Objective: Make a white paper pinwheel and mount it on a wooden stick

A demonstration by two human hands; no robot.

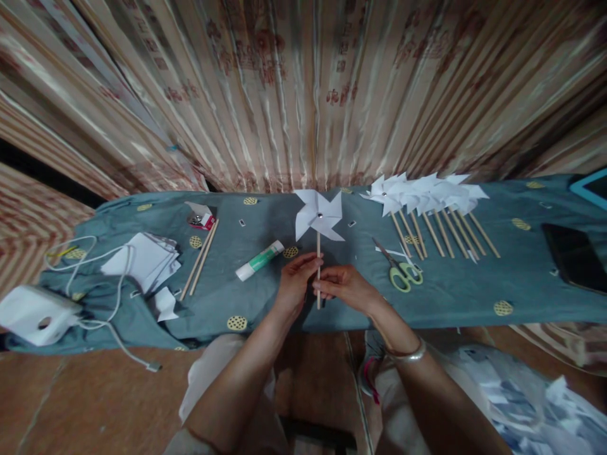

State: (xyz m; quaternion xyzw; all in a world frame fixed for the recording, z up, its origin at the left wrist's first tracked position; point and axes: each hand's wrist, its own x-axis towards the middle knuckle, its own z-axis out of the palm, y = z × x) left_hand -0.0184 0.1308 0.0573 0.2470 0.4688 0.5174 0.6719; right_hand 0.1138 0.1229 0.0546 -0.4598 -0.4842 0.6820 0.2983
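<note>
A white paper pinwheel (pixel 327 213) on a wooden stick stands upright in front of me, a small pin at its centre. My left hand (pixel 300 276) pinches the stick from the left, just under the paper blades. Lower down, my right hand (pixel 345 285) grips the same stick between thumb and fingers. A glue stick (pixel 260 260) with a green label lies left of my left hand. To the right of my right hand are scissors (pixel 403 272) with pale green handles, beside a thin paper strip. Several finished pinwheels (pixel 427 193) lie overlapped in a row at the back right.
On the left are two loose wooden sticks (pixel 200 258), a small red box of pins (pixel 203 218), stacked paper (pixel 142 260) and a white charger with cables (pixel 40 315). A dark phone (pixel 576 256) lies far right. A bag of paper scraps (pixel 526 398) sits below the table edge. Curtains (pixel 303 95) hang behind.
</note>
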